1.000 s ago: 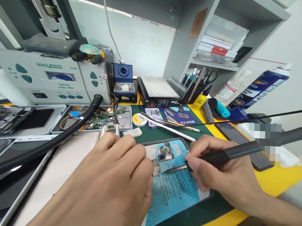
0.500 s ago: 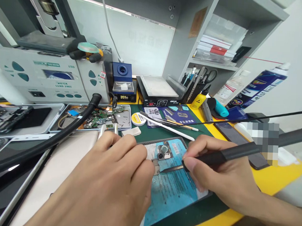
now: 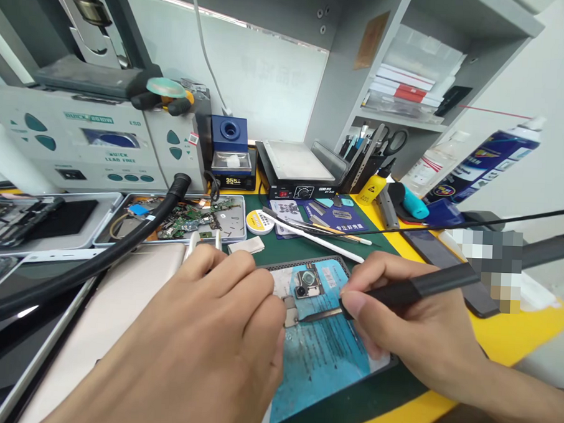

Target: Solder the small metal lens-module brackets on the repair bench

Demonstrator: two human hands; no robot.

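Observation:
My right hand point(image 3: 399, 310) grips a black-handled soldering iron point(image 3: 418, 292), its thin tapered metal tip pointing left. That tip meets or nearly meets the edge of a small silvery metal part point(image 3: 290, 313) beside my left fingers. My left hand point(image 3: 220, 340) is closed, fingers curled and back towards me, so whatever they pinch is hidden. Two white prongs point(image 3: 218, 240) show just beyond its knuckles; I cannot tell if they are held. Under both hands lies a blue and white work pad point(image 3: 322, 363). On it sits a phone camera module point(image 3: 309, 281).
A tray of circuit boards point(image 3: 207, 219) and a black hose point(image 3: 141, 230) are at left. Behind stand a hot air station point(image 3: 112, 142), a soldering station point(image 3: 231, 153) and a heating plate point(image 3: 298, 162). A thin black cord point(image 3: 440, 227) crosses above the right hand.
Both hands and the soldering iron stay almost where they were. The whole view has shifted very slightly.

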